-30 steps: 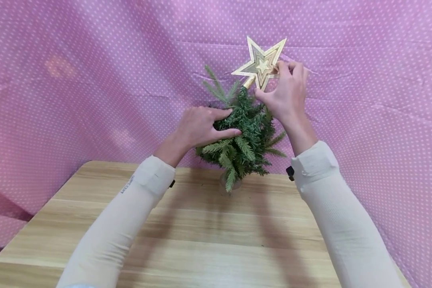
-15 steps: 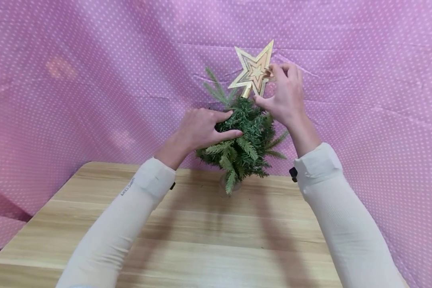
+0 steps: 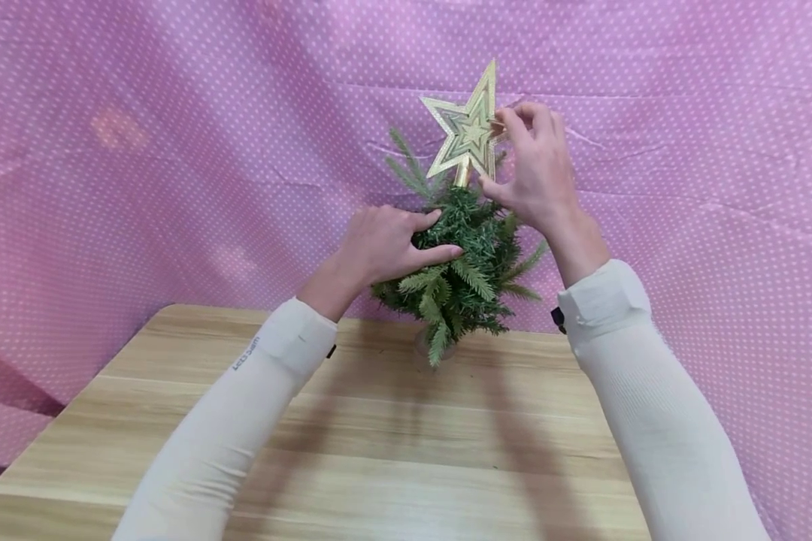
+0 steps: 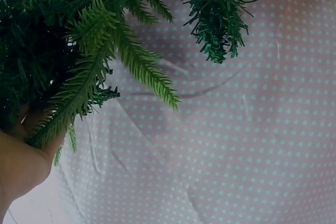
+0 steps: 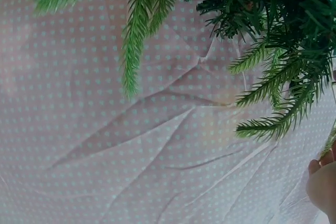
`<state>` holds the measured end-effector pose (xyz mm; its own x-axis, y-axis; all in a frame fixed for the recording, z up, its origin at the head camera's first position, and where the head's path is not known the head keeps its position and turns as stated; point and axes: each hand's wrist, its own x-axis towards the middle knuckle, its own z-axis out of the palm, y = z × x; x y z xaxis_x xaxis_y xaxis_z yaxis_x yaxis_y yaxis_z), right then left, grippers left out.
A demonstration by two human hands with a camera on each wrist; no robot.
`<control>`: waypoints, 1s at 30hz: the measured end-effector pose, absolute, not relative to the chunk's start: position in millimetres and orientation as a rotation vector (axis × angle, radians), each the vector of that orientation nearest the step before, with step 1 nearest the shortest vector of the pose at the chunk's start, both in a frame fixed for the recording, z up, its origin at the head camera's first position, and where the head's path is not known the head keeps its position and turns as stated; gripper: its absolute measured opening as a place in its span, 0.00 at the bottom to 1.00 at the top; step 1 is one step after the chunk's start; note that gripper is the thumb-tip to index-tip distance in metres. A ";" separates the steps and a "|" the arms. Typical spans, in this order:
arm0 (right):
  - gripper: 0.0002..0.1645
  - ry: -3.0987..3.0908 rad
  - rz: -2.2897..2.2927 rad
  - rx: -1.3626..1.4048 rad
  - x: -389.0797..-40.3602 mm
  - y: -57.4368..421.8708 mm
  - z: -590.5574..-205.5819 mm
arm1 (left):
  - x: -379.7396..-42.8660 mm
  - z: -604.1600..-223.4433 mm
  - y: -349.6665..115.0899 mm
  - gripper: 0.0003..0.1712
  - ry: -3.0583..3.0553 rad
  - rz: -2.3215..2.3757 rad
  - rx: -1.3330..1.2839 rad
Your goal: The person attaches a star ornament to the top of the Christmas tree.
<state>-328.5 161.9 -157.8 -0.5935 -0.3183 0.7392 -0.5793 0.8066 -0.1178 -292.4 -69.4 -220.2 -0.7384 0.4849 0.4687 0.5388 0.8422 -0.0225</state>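
The gold star (image 3: 469, 129) is pinched at its right-hand point by the thumb & fingertips of the right hand (image 3: 536, 171), fingers curled; nothing else is held there. The star sits at the very top of the small green tree (image 3: 462, 255), its gold stem (image 3: 462, 174) entering the top sprigs, face turned toward the left and the whole piece leaning slightly.

The upper left of the tree is gripped by the left hand (image 3: 382, 244), thumb & fingers curled into the branches. In the left wrist view only the palm edge shows under the needles; in the right wrist view just a fingertip at the frame edge, so the grip is read from the head view.

Judgement: the star looks seated but not squared. A good finish is prob. got w/ small twists at the point while the stem is kept vertical, and the tree is braced so the base (image 3: 428, 347) isn't tipped on the wooden table (image 3: 392, 451). Pressure should be kept light; the star's thin frame could likely be bent.

Behind it all, a pink dotted cloth (image 3: 176, 150) is hung as backdrop.
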 end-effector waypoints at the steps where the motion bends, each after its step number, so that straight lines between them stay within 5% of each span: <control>1: 0.48 -2.235 0.431 0.671 -328.2 161.6 -157.3 | -292.1 -220.1 -68.9 0.45 -2.556 -0.157 -0.752; 30: 0.47 -2.035 0.304 0.777 -319.1 154.9 -157.4 | -293.0 -221.0 -69.8 0.46 -2.532 -0.131 -0.752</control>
